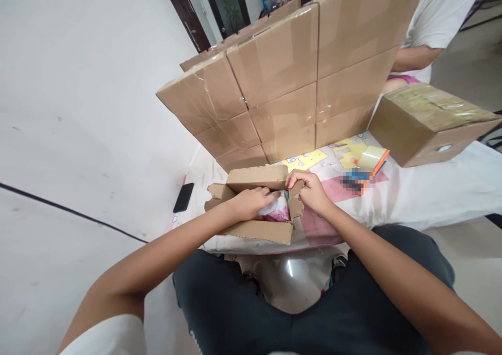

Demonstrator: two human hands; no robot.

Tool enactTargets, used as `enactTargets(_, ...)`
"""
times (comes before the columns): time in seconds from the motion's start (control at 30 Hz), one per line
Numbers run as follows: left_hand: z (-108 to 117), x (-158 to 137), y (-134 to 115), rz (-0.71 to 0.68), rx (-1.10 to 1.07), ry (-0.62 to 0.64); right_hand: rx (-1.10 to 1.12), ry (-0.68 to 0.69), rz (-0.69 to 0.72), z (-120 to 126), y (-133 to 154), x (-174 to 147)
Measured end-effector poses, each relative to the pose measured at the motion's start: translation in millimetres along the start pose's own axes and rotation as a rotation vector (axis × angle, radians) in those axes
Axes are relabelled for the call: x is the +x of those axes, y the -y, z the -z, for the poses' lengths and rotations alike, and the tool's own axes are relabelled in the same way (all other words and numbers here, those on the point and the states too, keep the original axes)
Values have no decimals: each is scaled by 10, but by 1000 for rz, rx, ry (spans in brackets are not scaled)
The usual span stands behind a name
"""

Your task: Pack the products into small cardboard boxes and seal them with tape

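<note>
A small cardboard box stands with its flaps up in front of me. Inside it lies a white and pink printed packet, partly covered by my left hand. That hand reaches over the box's side, its fingers stretched out and resting on the packet. My right hand is at the right end of the box, with its fingers curled over the torn end flap. The rest of the box's contents is hidden by my left hand and the walls.
Behind the box rises a wall of taped cartons. A tape dispenser and a larger carton sit to the right on the cloth-covered surface. A black phone lies left, beside the white wall. Another person's arm shows behind the cartons.
</note>
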State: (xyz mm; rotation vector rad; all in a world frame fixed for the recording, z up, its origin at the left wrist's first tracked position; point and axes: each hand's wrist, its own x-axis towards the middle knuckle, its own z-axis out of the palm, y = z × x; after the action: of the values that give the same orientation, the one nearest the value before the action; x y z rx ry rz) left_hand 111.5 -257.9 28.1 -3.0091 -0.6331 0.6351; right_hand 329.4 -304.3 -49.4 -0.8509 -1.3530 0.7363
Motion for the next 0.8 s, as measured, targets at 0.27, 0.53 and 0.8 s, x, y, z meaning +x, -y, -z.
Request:
enactTargets(0.27,55,-156,113,8,-99,-51,-52,34,35,-5,67,-51)
enactTargets(0.53,-49,4,26,17,-23,-32,-90,31,25,-34,59,-42)
enactTargets(0.8,-49,-92,-13,35,-27,-50,-92,48,56,-42,32,-76)
